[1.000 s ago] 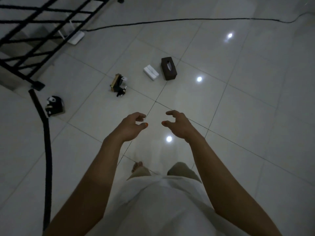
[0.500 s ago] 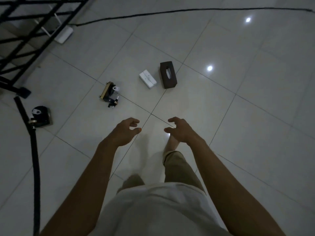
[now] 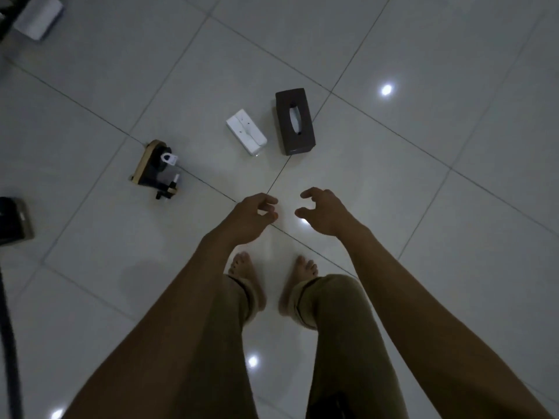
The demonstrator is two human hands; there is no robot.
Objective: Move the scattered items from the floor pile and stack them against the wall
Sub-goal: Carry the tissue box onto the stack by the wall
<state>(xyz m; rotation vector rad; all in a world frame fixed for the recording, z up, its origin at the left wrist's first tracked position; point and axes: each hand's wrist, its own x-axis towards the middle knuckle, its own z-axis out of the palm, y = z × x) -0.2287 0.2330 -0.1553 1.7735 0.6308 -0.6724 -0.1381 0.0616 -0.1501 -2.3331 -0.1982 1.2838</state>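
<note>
Several items lie apart on the pale tiled floor ahead of me. A dark brown tissue box (image 3: 295,120) lies beside a small white box (image 3: 246,135). To their left is a black device on a tan board (image 3: 155,168), and another dark item (image 3: 13,220) sits at the left edge. My left hand (image 3: 249,217) and my right hand (image 3: 325,211) hover side by side above the floor, short of the boxes. Their fingers are loosely curled and hold nothing.
My two bare feet (image 3: 272,273) stand on the tiles just under my hands. A white object (image 3: 37,16) lies at the top left corner. A thick black hose (image 3: 10,349) runs down the left edge. Ceiling lights reflect in the glossy floor.
I have stepped closer to the items, so they sit lower and larger in view. Both feet now stand together. My hands stay empty and loosely curled.
</note>
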